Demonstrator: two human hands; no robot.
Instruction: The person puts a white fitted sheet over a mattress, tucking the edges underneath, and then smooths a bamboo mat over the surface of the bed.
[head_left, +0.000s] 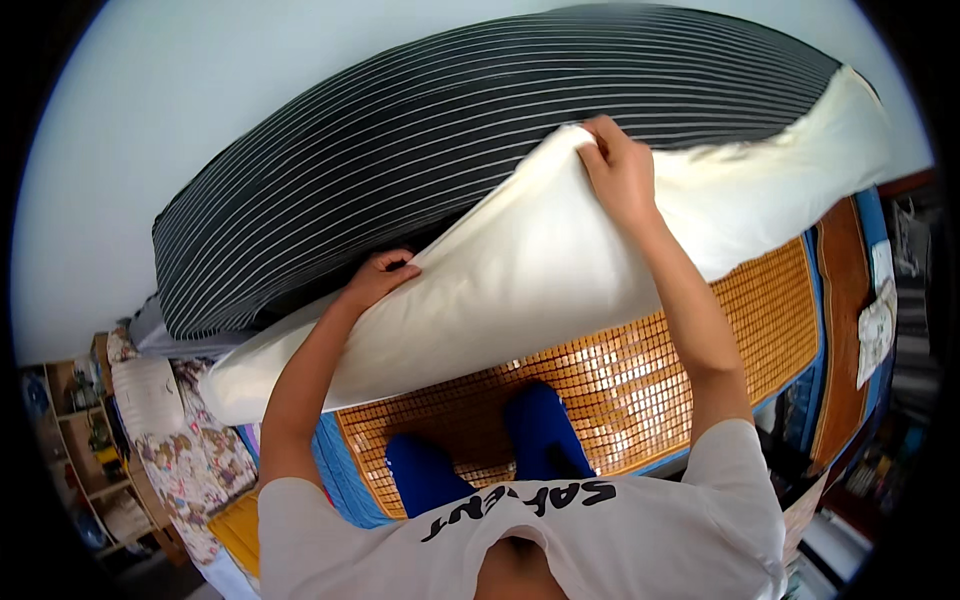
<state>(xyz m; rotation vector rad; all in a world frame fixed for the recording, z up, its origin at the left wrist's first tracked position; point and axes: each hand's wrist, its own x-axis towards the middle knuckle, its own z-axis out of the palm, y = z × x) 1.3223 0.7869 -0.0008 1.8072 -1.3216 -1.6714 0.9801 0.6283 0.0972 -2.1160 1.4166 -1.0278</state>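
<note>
A large cream-white fabric sheet or cover (517, 277) stretches across the view, its upper edge lifted at the middle. My right hand (621, 169) pinches that raised edge between thumb and fingers. Lower and to the left, my left hand (382, 277) is at the same edge, thumb and index finger against the fabric. Behind the sheet stands a long dark cushion or mattress with thin white stripes (450, 127), partly hidden by the cloth. Its underside by my left hand lies in shadow.
My knees in blue rest on a mat of small brown tiles (622, 382) with blue edging. A pale wall (187, 82) rises behind. At the left are flowered bedding (195, 465) and wooden shelves (105, 487); at the right, a brown panel (840, 315) and a white cloth (876, 330).
</note>
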